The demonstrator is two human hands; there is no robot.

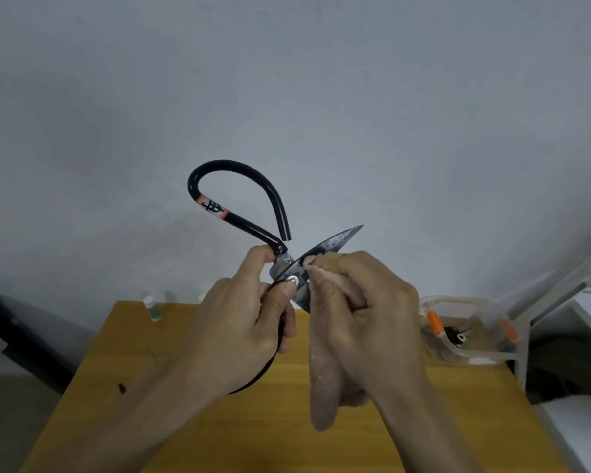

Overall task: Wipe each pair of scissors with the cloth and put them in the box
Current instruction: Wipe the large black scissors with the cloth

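A pair of black scissors point(243, 203) with large looped handles is held up over the table, blades spread apart. My left hand point(243, 322) grips it at the pivot and around the lower handle. One dark blade points up to the right. My right hand point(365, 312) presses a pinkish-beige cloth point(325, 370) against that blade near the pivot, and the cloth hangs down below the hand. A clear plastic box point(471, 329) with orange latches stands at the table's right edge, with dark items inside.
The wooden table point(171, 397) lies below my hands, against a pale wall. A small white and green bottle point(152, 307) stands at its far left corner. A white frame point(560, 285) stands to the right of the box.
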